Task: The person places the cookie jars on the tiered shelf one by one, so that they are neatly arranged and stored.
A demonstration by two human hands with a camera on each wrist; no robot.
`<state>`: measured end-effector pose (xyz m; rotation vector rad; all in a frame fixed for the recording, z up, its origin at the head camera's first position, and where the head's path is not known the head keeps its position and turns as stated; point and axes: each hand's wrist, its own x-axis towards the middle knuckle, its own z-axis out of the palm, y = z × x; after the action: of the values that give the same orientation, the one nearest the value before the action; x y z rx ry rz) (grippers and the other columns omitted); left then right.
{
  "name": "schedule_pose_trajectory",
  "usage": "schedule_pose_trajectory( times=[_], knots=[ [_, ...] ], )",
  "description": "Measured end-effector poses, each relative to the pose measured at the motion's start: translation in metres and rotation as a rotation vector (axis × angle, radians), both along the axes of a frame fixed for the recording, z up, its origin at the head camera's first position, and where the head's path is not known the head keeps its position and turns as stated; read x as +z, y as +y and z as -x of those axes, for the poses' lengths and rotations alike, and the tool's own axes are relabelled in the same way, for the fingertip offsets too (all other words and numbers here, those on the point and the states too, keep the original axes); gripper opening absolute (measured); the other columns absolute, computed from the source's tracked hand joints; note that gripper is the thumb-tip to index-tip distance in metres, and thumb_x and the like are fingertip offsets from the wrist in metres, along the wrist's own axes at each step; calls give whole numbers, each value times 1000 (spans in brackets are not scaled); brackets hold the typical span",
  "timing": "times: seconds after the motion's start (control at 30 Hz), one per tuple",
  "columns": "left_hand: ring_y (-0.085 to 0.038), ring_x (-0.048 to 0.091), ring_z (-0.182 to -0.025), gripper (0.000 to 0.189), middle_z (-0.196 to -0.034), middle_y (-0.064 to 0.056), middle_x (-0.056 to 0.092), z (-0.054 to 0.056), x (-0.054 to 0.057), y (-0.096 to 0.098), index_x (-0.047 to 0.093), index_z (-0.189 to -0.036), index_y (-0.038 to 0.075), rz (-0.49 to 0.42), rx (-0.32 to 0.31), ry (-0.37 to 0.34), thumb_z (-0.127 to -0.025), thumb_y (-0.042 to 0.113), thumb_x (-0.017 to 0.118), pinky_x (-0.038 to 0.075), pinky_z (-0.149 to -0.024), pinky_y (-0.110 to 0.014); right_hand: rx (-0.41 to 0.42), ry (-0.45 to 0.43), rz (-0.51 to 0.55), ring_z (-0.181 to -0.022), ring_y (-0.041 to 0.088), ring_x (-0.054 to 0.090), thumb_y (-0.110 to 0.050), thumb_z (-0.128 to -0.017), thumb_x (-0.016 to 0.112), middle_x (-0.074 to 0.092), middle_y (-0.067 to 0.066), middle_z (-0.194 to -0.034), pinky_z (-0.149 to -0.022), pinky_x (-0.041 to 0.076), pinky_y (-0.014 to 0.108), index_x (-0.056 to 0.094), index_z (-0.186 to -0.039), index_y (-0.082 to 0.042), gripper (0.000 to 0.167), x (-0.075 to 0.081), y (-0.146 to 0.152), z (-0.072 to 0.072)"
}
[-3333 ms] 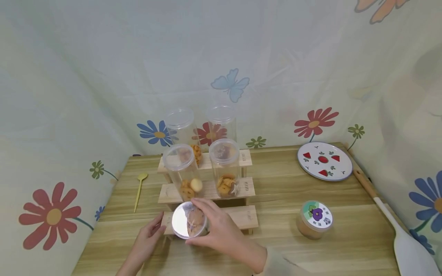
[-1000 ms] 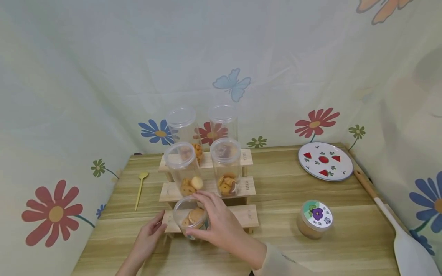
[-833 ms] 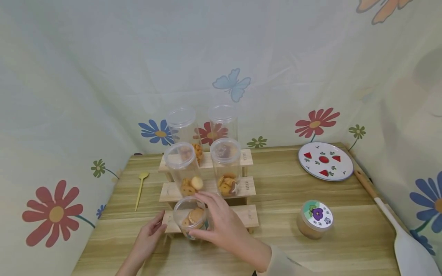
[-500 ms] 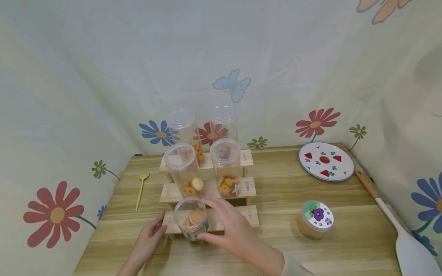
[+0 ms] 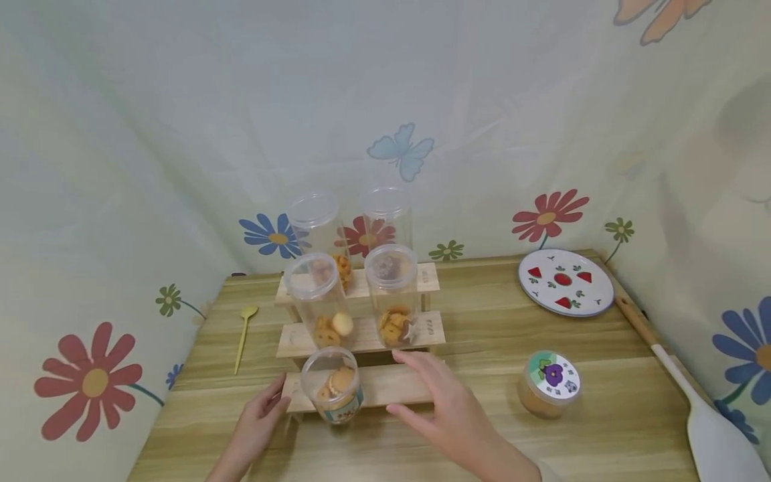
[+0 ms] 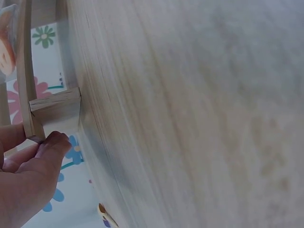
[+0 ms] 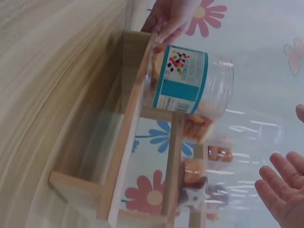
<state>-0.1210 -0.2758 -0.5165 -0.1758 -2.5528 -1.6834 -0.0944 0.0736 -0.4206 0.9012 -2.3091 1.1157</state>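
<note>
A clear plastic jar of cookies (image 5: 332, 385) with a blue-green label stands on the lowest step of a wooden step shelf (image 5: 394, 386), toward its left end. In the left wrist view my left hand (image 6: 33, 173) pinches the left end of that step between thumb and fingers. My right hand (image 5: 448, 408) is to the right of the jar, its fingers spread and holding nothing; the right wrist view shows its fingers (image 7: 280, 183) apart from the jar. Behind, two tall lidded jars (image 5: 316, 301) (image 5: 393, 294) with cookies stand on the middle step.
Two more tall clear jars (image 5: 313, 213) (image 5: 387, 204) stand on the top step. Right of the shelf is a lidded tub (image 5: 549, 385) with a flower label. Farther right lie a watermelon-patterned plate (image 5: 566, 282) and a white spatula (image 5: 723, 442). A yellow spoon (image 5: 242, 338) lies left.
Earlier my right hand held the jar, tilted and then set upright on the lowest step. It has let go and moved right. My left hand stays at the step's end.
</note>
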Motion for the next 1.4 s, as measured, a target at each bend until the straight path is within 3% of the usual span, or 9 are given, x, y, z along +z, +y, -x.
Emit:
schedule_pose_trajectory(
  times=[0.2,0.53,0.7,0.93,1.1,1.4],
  knots=[
    [-45,46,-121,47,-139,-33,38,0,-1,-1,37,-136,-19,-5,2,-28,-96,-1,55,41,-91,-14,-69,6,4,-123,14,49,-32,-86,73,48,-6,-138,-101,42,30,41,-144,-21,68,-1,17,-1],
    [-42,47,-121,47,-140,-31,40,2,-1,-2,39,-138,-15,-9,18,-57,-96,0,55,40,-91,-13,-233,-95,-66,-124,22,46,-30,-83,78,47,0,-138,-101,42,43,41,-145,-17,73,-35,48,-1],
    [-43,47,-121,47,-140,-31,40,3,-2,-3,39,-137,-15,-8,18,-58,-96,0,55,40,-91,-13,-338,-90,-72,-126,27,44,-25,-78,82,44,7,-140,-101,41,48,40,-145,-15,80,-43,67,4],
    [-43,46,-121,47,-140,-31,39,2,-2,-2,38,-138,-15,-14,18,-69,-96,-1,55,40,-91,-13,-473,-69,-57,-122,32,45,-22,-74,85,47,14,-136,-98,42,53,45,-141,-7,79,-46,92,9],
    [-41,46,-122,47,-141,-30,39,1,0,-1,38,-138,-14,-21,23,-85,-97,1,55,40,-91,-13,-528,-55,-73,-123,35,43,-29,-71,87,47,17,-136,-98,39,56,45,-140,-3,85,-47,110,12],
    [-41,46,-123,48,-141,-29,38,2,0,-1,38,-139,-14,-24,27,-92,-97,1,55,40,-92,-14,-599,-204,-81,-123,47,38,-43,-73,83,39,26,-139,-95,36,67,38,-143,2,94,-46,140,14]
  ],
)
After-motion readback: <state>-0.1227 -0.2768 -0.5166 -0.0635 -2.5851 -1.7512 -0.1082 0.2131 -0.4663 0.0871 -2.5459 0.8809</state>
